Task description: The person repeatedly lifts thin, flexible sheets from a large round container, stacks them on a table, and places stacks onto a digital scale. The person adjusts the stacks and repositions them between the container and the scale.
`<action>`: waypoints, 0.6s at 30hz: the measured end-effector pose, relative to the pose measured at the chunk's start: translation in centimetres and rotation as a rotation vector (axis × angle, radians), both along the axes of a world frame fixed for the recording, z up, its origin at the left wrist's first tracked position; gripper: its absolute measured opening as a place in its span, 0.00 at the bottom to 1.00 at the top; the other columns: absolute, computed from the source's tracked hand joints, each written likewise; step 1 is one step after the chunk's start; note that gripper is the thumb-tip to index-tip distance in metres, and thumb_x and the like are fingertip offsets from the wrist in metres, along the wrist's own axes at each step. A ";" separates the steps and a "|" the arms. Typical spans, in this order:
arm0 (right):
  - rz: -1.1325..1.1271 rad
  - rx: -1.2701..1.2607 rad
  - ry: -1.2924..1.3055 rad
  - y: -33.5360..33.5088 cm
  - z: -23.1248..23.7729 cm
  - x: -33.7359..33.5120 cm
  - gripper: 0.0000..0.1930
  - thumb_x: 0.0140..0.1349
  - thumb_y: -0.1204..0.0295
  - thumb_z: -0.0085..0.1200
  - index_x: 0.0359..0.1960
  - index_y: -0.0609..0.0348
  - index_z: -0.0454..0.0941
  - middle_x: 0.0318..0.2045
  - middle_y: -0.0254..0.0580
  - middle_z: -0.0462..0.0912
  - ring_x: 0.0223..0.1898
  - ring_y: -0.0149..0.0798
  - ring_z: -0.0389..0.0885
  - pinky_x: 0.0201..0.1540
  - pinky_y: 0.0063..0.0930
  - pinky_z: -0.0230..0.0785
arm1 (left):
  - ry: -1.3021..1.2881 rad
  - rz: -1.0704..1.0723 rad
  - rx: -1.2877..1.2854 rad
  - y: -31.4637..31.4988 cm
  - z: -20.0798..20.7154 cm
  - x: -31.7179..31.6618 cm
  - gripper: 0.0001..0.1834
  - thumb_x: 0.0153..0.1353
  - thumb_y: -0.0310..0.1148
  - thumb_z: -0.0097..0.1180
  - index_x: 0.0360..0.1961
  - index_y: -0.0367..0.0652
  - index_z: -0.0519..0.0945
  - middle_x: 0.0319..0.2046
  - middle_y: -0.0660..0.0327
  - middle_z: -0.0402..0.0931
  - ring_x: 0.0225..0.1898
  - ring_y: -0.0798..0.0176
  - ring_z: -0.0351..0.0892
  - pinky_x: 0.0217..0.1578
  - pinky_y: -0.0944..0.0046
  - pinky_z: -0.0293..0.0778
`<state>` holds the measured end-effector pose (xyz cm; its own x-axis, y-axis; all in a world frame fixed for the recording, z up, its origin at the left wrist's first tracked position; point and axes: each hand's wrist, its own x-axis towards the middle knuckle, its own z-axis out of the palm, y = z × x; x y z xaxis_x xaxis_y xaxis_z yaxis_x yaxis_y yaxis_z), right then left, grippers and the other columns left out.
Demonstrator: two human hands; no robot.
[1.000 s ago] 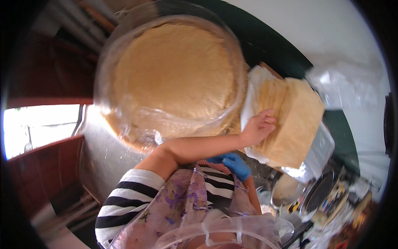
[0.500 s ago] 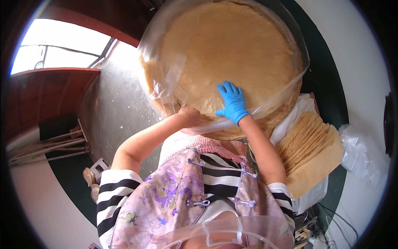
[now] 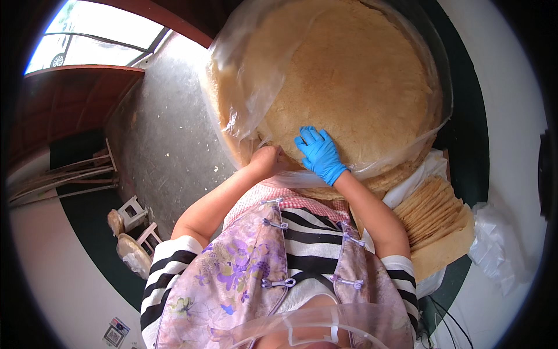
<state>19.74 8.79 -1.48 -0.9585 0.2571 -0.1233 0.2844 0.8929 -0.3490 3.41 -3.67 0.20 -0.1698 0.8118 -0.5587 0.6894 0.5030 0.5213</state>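
A tall round stack of large, thin tan pancakes (image 3: 360, 75) stands before me. Clear plastic film (image 3: 247, 93) wraps its sides and lies bunched along the left part of its top. At the near left rim my bare left hand (image 3: 268, 161) is closed like a fist, with gathered film at its fingers; the fingertips are hidden. My right hand (image 3: 321, 156), in a blue glove, rests palm down on the top pancake near the front edge. Its fingers are stretched out and nothing shows in it.
To the right, a row of folded tan sheets (image 3: 433, 218) stands beside a white plastic bag (image 3: 497, 244). Grey floor (image 3: 168, 128) lies to the left, with a white stool (image 3: 132, 212) and a wooden rack (image 3: 64, 174). Cables (image 3: 447, 320) hang at lower right.
The view has shifted, and the stack now sits farther right and higher in it. My gloved hand has turned leftward, closer to my left hand, which stays closed at the rim.
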 end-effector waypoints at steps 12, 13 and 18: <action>-0.202 -0.212 -0.181 0.0 -1.6 -2.1 0.11 0.56 0.73 0.44 0.39 0.55 0.75 0.35 0.50 0.80 0.33 0.50 0.79 0.34 0.43 0.73 | 0.027 0.030 -0.078 0.4 0.7 0.1 0.17 0.45 0.42 0.60 0.32 0.41 0.81 0.30 0.48 0.79 0.35 0.47 0.79 0.37 0.53 0.74; -0.209 -0.226 -0.174 0.3 -1.4 -2.1 0.09 0.56 0.73 0.45 0.38 0.55 0.76 0.34 0.50 0.80 0.32 0.51 0.79 0.34 0.42 0.73 | 0.024 0.022 -0.078 0.4 0.9 0.1 0.17 0.45 0.42 0.60 0.33 0.41 0.82 0.30 0.48 0.79 0.35 0.47 0.79 0.37 0.53 0.74; -0.357 -0.475 0.060 3.6 0.3 -1.5 0.08 0.56 0.69 0.51 0.32 0.58 0.79 0.29 0.50 0.80 0.27 0.49 0.79 0.32 0.39 0.73 | -0.041 0.082 -0.074 0.6 2.3 0.2 0.17 0.48 0.39 0.59 0.37 0.39 0.81 0.30 0.49 0.79 0.36 0.47 0.79 0.38 0.54 0.74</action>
<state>18.22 12.37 -1.21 -0.8316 0.4949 -0.2521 0.5059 0.4876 -0.7115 3.57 -3.05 2.46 -0.2097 0.7520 -0.6249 0.6228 0.5954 0.5075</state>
